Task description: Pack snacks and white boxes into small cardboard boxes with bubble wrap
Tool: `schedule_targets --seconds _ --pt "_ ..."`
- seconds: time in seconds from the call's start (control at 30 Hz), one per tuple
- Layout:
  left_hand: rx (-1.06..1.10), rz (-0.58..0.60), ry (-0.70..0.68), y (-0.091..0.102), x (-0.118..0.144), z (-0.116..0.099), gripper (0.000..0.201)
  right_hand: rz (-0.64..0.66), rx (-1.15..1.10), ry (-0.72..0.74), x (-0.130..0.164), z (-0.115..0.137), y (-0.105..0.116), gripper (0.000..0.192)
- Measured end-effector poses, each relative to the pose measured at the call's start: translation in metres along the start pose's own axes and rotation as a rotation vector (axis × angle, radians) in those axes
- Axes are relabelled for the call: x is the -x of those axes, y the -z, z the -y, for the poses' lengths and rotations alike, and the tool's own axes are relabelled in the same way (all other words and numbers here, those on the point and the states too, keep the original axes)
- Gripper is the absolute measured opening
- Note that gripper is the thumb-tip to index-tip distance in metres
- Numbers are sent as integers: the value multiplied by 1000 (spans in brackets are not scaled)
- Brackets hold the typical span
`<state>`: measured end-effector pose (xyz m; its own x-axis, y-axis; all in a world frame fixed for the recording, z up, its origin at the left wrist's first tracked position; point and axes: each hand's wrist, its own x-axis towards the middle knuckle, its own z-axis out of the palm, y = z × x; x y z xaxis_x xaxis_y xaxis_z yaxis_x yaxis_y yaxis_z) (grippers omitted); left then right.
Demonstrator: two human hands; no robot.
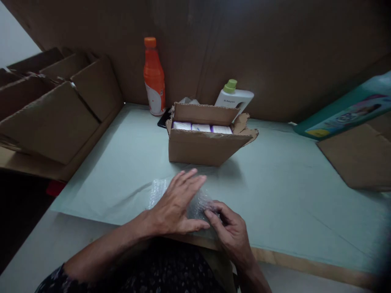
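A sheet of clear bubble wrap (159, 190) lies on the pale green table cover near the front edge. My left hand (177, 205) rests flat on it, fingers spread and pointing to the right. My right hand (229, 232) pinches the wrap's right end between thumb and fingers. What lies under the wrap is hidden. Behind the hands stands an open cardboard box (201, 148) with three white and purple packs (200, 127) in a row inside.
An orange bottle (154, 77) and a white bottle with a green cap (233, 97) stand behind the box. A dark phone (163, 119) lies beside it. Folded cardboard (55, 114) is stacked at left; a teal carton (345, 112) and flat cardboard (357, 158) lie at right.
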<state>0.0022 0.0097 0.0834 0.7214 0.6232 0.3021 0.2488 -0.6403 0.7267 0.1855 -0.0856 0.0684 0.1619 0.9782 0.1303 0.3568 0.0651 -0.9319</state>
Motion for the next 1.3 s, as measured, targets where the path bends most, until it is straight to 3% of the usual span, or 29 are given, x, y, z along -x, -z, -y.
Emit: schedule_targets --seconds 0.1,0.17,0.33,0.4,0.47,0.53,0.6,0.67,0.7,0.77,0.83,0.9,0.97,1.07,1.13,1.2,1.3 --pt "102 345 62 5 -20 3 26 -64 57 77 5 11 13 15" --pt "121 495 173 10 -20 14 9 -180 71 38 12 7 25 13" --pt "90 554 392 34 10 50 10 -587 -58 -176 28 -29 50 21" --pt "113 563 435 47 19 62 13 -656 -84 -235 29 -48 55 26" --pt "-56 486 445 58 25 68 19 -628 -6 -264 30 -65 60 31" --pt "-379 281 416 60 28 66 27 -561 204 -248 30 -77 65 39" --pt "-626 31 322 49 32 56 36 -533 481 -165 31 -82 64 55" --pt "-692 -101 158 26 38 41 44 -491 693 -22 30 -79 51 67" --pt "-678 -93 65 12 42 34 49 -431 746 61 29 -75 40 67" --pt "-619 40 -63 -16 52 26 58 -222 769 224 26 -66 11 61" --pt "-574 219 -95 -34 64 27 67 27 768 339 22 -63 -13 55" --pt "-584 318 -63 -36 77 37 71 165 810 364 22 -69 -18 49" --pt "-641 333 -23 -27 91 51 70 122 891 304 28 -82 2 43" --pt "-733 292 16 -8 107 64 69 -162 1004 94 42 -102 51 42" --pt "-758 278 21 -3 114 67 70 -297 1031 -28 47 -108 72 46" --pt "-767 266 23 -3 117 67 70 -328 1016 -69 47 -108 74 49" --pt "-761 254 36 -7 112 65 69 -302 884 -24 40 -103 59 37"
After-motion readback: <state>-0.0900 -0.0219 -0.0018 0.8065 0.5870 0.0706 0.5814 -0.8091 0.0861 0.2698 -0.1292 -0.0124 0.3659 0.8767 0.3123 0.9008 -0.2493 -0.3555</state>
